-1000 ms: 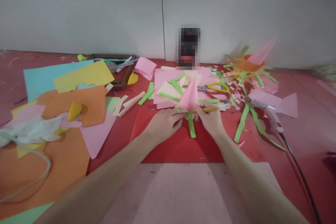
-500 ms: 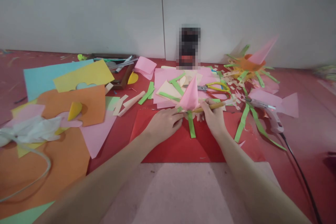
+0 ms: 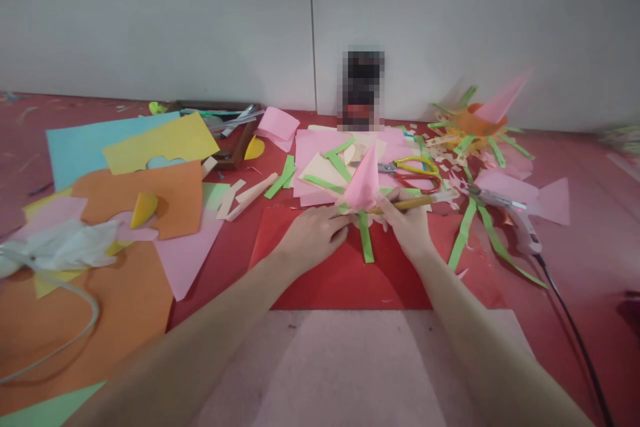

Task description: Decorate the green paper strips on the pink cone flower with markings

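Note:
A pink paper cone point(image 3: 363, 180) stands point up above a red sheet point(image 3: 345, 287), with a green paper strip point(image 3: 367, 240) hanging from its base toward me. My left hand point(image 3: 315, 235) is closed at the cone's lower left edge, pinching the base. At the lower right, the fingers of my right hand point(image 3: 406, 223) press near the same base. That hand also holds a slim yellow-brown pen-like stick point(image 3: 417, 202) with a pale end pointing right. My fingers partly hide the cone's base.
Behind the cone lie scissors point(image 3: 415, 170) on pink paper sheets point(image 3: 313, 147). A glue gun point(image 3: 523, 223) with a black cord rests at right, below a finished-looking paper piece with an orange ring point(image 3: 477, 121). Coloured sheets point(image 3: 175, 193) and a tray point(image 3: 243, 147) are at left.
My right hand's fingers have shifted slightly left against the cone's base, the stick still in hand. My left hand stays in place.

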`<state>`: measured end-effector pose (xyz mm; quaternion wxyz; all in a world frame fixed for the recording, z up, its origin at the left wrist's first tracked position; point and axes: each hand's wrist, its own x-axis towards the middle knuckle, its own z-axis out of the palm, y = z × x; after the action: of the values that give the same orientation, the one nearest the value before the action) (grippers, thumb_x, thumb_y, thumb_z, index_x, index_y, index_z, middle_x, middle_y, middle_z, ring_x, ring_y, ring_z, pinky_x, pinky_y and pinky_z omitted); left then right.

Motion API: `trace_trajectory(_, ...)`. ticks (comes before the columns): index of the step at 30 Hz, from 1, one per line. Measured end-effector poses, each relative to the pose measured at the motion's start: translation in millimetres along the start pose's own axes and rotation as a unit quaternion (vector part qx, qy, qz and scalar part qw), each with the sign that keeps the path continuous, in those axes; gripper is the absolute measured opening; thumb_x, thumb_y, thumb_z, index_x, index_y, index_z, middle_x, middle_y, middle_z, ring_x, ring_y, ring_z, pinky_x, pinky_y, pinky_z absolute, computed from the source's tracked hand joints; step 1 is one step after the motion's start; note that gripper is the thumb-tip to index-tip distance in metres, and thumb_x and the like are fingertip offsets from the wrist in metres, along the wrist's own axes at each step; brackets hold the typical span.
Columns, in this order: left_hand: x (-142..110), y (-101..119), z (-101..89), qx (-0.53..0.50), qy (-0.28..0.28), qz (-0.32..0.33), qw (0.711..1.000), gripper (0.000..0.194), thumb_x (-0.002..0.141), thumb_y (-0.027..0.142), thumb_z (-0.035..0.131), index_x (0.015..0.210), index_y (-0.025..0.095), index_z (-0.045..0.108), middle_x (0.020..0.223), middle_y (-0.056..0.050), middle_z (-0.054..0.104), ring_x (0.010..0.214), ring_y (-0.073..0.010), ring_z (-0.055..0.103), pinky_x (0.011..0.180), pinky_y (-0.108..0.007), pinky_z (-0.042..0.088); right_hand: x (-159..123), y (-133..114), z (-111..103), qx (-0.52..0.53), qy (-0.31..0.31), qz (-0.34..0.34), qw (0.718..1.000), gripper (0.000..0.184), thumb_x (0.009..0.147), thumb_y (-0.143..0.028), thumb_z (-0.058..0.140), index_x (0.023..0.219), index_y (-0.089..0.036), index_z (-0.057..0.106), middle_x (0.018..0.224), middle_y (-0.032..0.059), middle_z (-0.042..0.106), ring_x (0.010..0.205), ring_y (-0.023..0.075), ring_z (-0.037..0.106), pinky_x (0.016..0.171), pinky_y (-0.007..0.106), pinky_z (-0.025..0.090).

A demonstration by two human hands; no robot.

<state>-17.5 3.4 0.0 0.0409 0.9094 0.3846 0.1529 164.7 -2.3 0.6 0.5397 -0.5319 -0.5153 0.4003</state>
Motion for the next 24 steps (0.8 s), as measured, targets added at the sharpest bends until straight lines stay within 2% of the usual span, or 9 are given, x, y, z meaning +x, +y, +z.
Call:
trace_trajectory(4, -0.3, -0.4, 0.5, 0.011, 0.004, 0.009, 1.000, 0.028, 0.083, 0.017, 0.041, 0.102, 0.020, 0.062, 0.089, -0.004, 0.066, 0.078, -0.0163, 0.060, 0.065, -0.028, 0.047, 0.4, 2.5, 1.2, -0.100, -0.009, -0.029, 0.995, 0.023, 0.078, -0.033, 0.055, 0.064, -0.021, 0.042, 0.045, -0.0078, 0.043, 0.038, 0.0081, 0.041, 0.044, 0.023, 0.034)
trace_trajectory(8, 0.0, 0.4, 0.1, 0.011, 0.007, 0.009, 1.000, 0.027, 0.083, 0.016, 0.042, 0.101, 0.019, 0.062, 0.087, -0.004, 0.066, 0.077, -0.0165, 0.060, 0.064, -0.028, 0.047, -0.5, 4.1, 0.9, -0.167, -0.019, -0.050, 0.985, 0.024, 0.080, -0.031, 0.051, 0.061, -0.021, 0.042, 0.047, -0.0063, 0.043, 0.044, 0.0092, 0.041, 0.048, 0.023, 0.033)
trace_trajectory(12, 0.5, 1.9, -1.2, 0.008, 0.006, 0.004, 1.000, 0.025, 0.083, 0.016, 0.044, 0.099, 0.019, 0.063, 0.086, -0.004, 0.066, 0.077, -0.0167, 0.061, 0.066, -0.029, 0.047, -1.7, 4.1, 0.7, -0.182, -0.040, -0.055, 0.981, 0.026, 0.082, -0.034, 0.049, 0.060, -0.021, 0.044, 0.048, -0.0060, 0.042, 0.045, 0.0094, 0.041, 0.049, 0.023, 0.033)
trace_trajectory(24, 0.2, 1.6, 0.5, 0.008, 0.005, 0.001, 1.000, 0.025, 0.082, 0.016, 0.044, 0.100, 0.019, 0.062, 0.090, -0.004, 0.066, 0.078, -0.0169, 0.060, 0.067, -0.029, 0.048, -1.7, 3.7, 1.4, -0.182, -0.050, -0.051, 0.981, 0.030, 0.082, -0.034, 0.050, 0.057, -0.021, 0.039, 0.047, -0.0062, 0.039, 0.047, 0.0098, 0.038, 0.051, 0.024, 0.033)
